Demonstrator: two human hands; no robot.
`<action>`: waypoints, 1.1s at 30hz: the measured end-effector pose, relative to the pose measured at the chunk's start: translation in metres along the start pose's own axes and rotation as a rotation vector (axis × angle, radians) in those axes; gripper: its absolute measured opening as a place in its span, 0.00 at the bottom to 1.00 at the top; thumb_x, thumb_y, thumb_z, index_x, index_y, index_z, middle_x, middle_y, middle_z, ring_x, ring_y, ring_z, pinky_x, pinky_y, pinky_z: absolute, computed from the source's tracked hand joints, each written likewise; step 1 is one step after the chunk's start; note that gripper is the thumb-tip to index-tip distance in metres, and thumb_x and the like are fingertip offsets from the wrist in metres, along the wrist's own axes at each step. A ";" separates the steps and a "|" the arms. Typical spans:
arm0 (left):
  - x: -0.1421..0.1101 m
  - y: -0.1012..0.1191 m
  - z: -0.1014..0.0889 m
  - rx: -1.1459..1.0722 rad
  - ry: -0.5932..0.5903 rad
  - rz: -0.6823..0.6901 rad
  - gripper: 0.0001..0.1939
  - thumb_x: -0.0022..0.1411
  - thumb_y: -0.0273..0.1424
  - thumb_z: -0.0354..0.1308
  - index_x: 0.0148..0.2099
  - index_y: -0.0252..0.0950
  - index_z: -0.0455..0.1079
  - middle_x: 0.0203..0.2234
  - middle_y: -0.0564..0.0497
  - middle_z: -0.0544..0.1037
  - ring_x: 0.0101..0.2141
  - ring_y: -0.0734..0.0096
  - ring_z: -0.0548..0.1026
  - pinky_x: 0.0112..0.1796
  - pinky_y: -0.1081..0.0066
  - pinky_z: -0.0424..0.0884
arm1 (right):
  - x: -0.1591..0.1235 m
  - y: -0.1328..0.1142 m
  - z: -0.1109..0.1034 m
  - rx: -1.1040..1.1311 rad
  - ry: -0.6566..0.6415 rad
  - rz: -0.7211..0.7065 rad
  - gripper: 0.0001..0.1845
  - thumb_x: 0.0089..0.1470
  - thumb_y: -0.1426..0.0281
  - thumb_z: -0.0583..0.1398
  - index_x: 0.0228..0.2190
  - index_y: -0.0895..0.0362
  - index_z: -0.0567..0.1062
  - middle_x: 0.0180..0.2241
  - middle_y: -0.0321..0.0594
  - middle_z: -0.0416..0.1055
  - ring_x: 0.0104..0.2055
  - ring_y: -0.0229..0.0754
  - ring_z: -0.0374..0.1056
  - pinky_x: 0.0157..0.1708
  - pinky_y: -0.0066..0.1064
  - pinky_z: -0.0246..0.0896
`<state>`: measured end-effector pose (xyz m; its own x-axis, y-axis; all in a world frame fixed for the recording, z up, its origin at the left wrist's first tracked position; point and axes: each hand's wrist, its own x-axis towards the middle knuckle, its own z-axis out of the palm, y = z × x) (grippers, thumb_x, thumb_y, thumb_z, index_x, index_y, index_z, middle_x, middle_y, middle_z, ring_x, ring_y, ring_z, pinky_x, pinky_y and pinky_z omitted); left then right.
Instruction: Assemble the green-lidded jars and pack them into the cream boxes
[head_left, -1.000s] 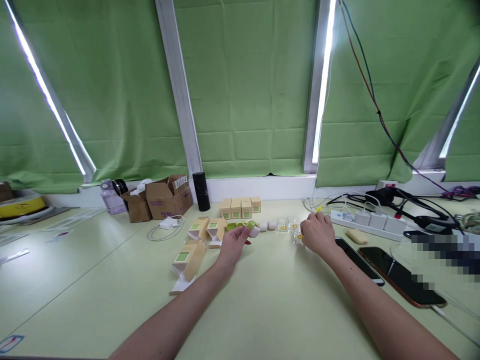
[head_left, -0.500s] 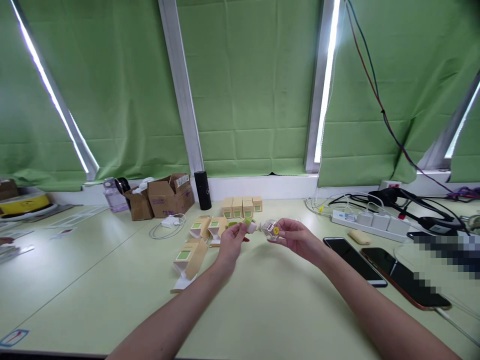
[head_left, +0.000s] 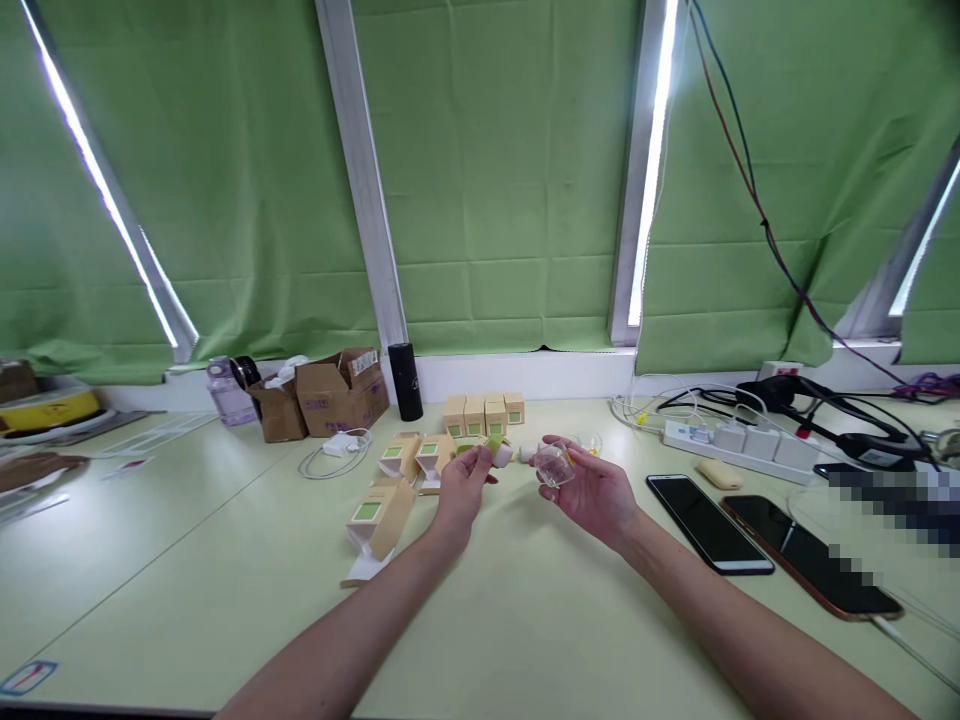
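My left hand (head_left: 457,500) pinches a small green-and-white piece (head_left: 501,452) between thumb and fingers; its exact kind is unclear. A clear plastic cup-like container (head_left: 553,466) rests in the curled fingers of my right hand (head_left: 596,492), just right of that piece. Behind it on the table lies a small white cylinder (head_left: 527,453). Another clear piece with a touch of yellow (head_left: 590,442) shows partly beyond my right fingers. Left of my left hand lie opened small cartons (head_left: 388,515) with green squares. Several closed small boxes (head_left: 484,412) stand in a row farther back.
Phones (head_left: 709,522) and a power strip (head_left: 739,450) with cables lie on the right. Cardboard boxes (head_left: 341,400), a black bottle (head_left: 405,382) and a white charger with cable (head_left: 341,443) stand back left. Another person's hand (head_left: 37,470) shows at the far left.
My right hand has turned palm-up, and the clear container in it has tilted and shifted slightly right. My left hand stays put. At far left, the other person's hand has come farther in.
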<state>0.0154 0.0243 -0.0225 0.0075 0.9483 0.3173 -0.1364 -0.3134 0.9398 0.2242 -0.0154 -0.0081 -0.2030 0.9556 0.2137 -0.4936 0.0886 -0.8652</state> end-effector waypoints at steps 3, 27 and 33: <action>-0.001 0.001 0.001 0.005 0.002 0.014 0.29 0.55 0.57 0.66 0.39 0.34 0.81 0.37 0.45 0.82 0.35 0.67 0.75 0.35 0.69 0.74 | -0.001 0.001 0.002 0.008 -0.013 -0.019 0.20 0.54 0.56 0.63 0.46 0.50 0.75 0.43 0.47 0.79 0.41 0.51 0.74 0.38 0.43 0.67; -0.007 0.006 0.006 0.030 -0.081 0.037 0.31 0.53 0.56 0.68 0.43 0.33 0.80 0.39 0.43 0.83 0.37 0.64 0.77 0.37 0.68 0.74 | 0.000 0.026 0.005 -0.088 0.004 -0.022 0.38 0.34 0.68 0.78 0.47 0.48 0.72 0.43 0.37 0.75 0.45 0.43 0.70 0.45 0.36 0.64; -0.008 0.003 0.007 0.035 -0.095 0.017 0.32 0.51 0.56 0.70 0.43 0.33 0.79 0.39 0.43 0.82 0.37 0.63 0.77 0.38 0.68 0.73 | -0.001 0.025 0.009 -0.028 -0.022 -0.008 0.36 0.37 0.66 0.78 0.47 0.48 0.72 0.44 0.38 0.76 0.46 0.44 0.71 0.48 0.38 0.62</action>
<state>0.0221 0.0155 -0.0211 0.0992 0.9343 0.3425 -0.1022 -0.3328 0.9374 0.2046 -0.0171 -0.0255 -0.2177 0.9484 0.2306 -0.4719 0.1046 -0.8754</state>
